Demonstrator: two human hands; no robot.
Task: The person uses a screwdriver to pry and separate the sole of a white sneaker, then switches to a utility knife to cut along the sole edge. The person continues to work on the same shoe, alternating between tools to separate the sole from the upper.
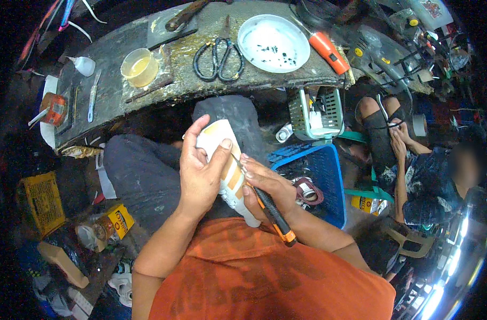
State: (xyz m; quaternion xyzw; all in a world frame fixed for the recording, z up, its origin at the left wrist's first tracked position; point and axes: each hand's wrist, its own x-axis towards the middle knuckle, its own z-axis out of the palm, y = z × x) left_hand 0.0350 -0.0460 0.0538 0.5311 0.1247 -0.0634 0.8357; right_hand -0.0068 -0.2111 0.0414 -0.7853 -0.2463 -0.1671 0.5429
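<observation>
The head view is showing a person's left hand (201, 170) gripping a white and tan shoe-like piece (233, 181), its thumb pressing along the near face and its fingers mostly hiding behind. The right hand (267, 186) is closing around a black and orange tool (275, 213), whose slim tip is pointing at the piece just beside the left thumb; whether it is touching cannot be told. The piece is tilting over the person's lap, between both hands and in front of the orange shirt (254, 272). Beyond the knees, a workbench (113, 88) is carrying a clear cup (139, 68), dark-handled scissors (218, 61), a white bowl (273, 26) with dark bits inside and an orange flashlight (329, 53). A blue basket (337, 181) is standing near the right hand, with a pale green basket (337, 114) sitting just beyond it. Farther right, another person (432, 173) is sitting with both hands near their knees.
</observation>
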